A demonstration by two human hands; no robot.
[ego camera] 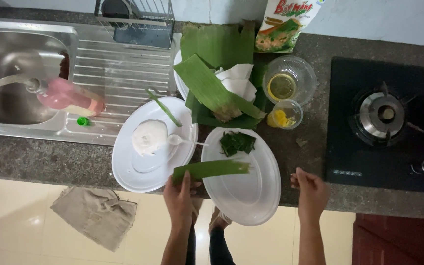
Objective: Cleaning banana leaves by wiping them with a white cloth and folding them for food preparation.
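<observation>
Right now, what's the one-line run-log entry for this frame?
left hand: holds banana leaf strip over empty white plate | right hand: empty, at counter edge | left plate: white dough, spoon

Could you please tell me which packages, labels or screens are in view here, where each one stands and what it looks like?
Food packet: leaning against the wall behind the banana leaves; white pouch with red, green and orange print.
Pink bottle: lying on the sink drainboard; no label readable.
No screens visible.

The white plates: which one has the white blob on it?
The plate on the left, beside the sink. It holds a white lump and a spoon; the other plate only has folded green leaves.
</observation>
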